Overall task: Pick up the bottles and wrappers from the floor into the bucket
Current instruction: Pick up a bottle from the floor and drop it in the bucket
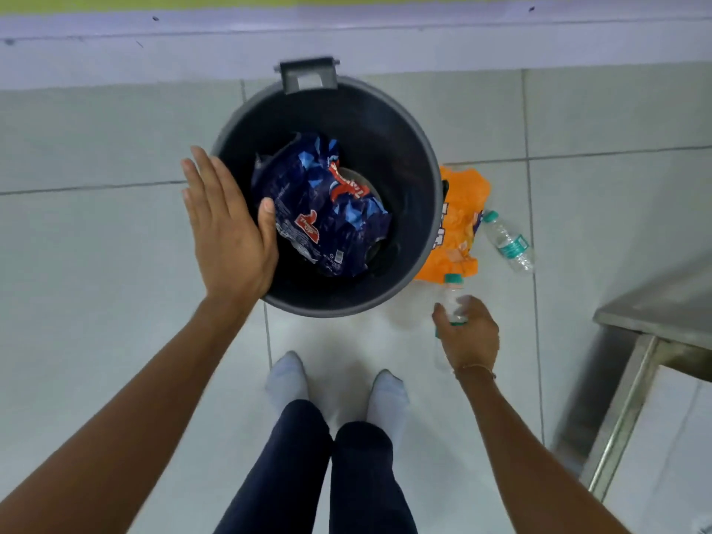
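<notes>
A black bucket stands on the tiled floor by the wall, with a crumpled dark blue wrapper inside it. My left hand hovers flat and open over the bucket's left rim. My right hand is closed around a clear bottle with a green cap, just right of the bucket's near edge. An orange wrapper lies on the floor against the bucket's right side. A second clear bottle with a green cap lies on the floor to the right of that wrapper.
A low lilac wall skirting runs behind the bucket. A steel table corner and leg stand at the right. My feet in white socks are on the floor just in front of the bucket.
</notes>
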The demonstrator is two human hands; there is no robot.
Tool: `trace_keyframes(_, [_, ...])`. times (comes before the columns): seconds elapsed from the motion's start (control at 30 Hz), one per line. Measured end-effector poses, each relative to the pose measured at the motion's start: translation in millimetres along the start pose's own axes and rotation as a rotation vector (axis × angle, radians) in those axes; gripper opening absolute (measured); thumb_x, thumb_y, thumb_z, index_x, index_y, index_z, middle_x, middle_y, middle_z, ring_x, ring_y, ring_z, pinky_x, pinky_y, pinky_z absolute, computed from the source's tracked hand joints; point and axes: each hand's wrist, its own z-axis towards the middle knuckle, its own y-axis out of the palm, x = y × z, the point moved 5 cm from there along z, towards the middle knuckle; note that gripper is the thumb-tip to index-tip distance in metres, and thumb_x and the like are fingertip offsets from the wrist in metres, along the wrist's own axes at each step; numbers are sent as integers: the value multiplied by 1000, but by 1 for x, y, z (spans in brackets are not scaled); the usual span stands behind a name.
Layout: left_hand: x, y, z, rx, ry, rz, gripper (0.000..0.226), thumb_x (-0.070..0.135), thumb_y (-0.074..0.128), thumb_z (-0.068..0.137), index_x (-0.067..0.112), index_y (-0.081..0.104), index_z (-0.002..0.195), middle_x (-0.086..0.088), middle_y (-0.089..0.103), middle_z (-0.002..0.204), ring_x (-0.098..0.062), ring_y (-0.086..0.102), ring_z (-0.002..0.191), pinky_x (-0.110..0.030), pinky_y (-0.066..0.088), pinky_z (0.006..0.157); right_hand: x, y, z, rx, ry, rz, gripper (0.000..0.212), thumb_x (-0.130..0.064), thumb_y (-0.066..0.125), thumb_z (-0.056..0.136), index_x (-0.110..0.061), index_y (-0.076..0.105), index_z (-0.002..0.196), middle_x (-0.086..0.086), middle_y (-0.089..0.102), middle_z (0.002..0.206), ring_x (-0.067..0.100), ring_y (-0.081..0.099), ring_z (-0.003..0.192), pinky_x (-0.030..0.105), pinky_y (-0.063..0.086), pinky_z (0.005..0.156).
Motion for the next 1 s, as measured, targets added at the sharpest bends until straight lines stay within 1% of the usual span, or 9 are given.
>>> trace_keyframes(0.1, [0,-8,3,-48,-19,-32,64,33,28,104,-8,9,149,-26,6,159,-39,2,148,-47,7,121,-67,-58,-29,266,140,536,51,-58,53,67,-15,64,92,4,62,85,17,59,78,29,49,67])
trace_keyframes(0.2, [1,-11,5,-99,-29,-36,63,29,29,103,-8,10,149,-26,6,159,-38,3,148,-47,9,121,-137,-81,-43,217,123,844,21,-51,57,79,-30,59,78,-2,60,80,5,60,72,19,50,55])
trace_keyframes(0.33, [6,-10,4,-137,-30,-29,64,29,32,102,-6,9,150,-24,6,159,-36,3,148,-44,8,122,-202,-42,-42,-147,6,612,28,-44,62,84,-25,47,71,-8,49,70,-6,50,62,11,43,61])
trace_keyframes(0.43, [3,-8,5,-120,-28,-1,64,30,33,101,-4,10,150,-22,7,160,-35,4,149,-42,7,122,-224,11,-34,-410,39,457,43,-50,68,77,-19,55,103,4,64,107,19,61,101,36,50,90])
trace_keyframes(0.5, [1,-7,6,-109,-39,-4,64,32,31,102,-3,9,151,-20,7,160,-33,4,149,-41,6,122,-232,26,-31,-447,70,365,47,-38,64,84,-8,57,119,12,63,119,29,57,111,37,44,99])
trace_keyframes(0.6, [-1,-7,4,-94,-12,-14,64,34,30,102,-2,9,151,-20,6,161,-32,3,149,-39,4,122,-239,7,-21,-282,-53,416,22,-18,58,89,-11,67,108,7,69,101,19,61,93,20,47,81])
trace_keyframes(0.73, [-5,-9,5,-117,10,-69,64,34,27,103,-2,6,152,-19,2,161,-31,-2,149,-38,2,122,-197,-52,6,154,-88,639,19,-19,55,80,-34,65,74,10,70,79,29,64,73,36,53,68])
trace_keyframes(0.87, [-8,-14,3,-121,58,-77,65,34,29,103,-1,4,152,-18,0,161,-29,-5,149,-38,2,122,-96,-41,55,45,325,523,20,-26,55,77,-26,61,58,20,65,82,22,53,61,38,47,66])
trace_keyframes(1.0, [-6,-10,1,-93,60,-49,68,39,28,102,0,2,152,-18,-3,161,-30,-6,149,-37,-1,122,-27,9,81,-221,537,288,30,-15,52,92,-1,58,119,22,56,129,30,60,105,36,47,85])
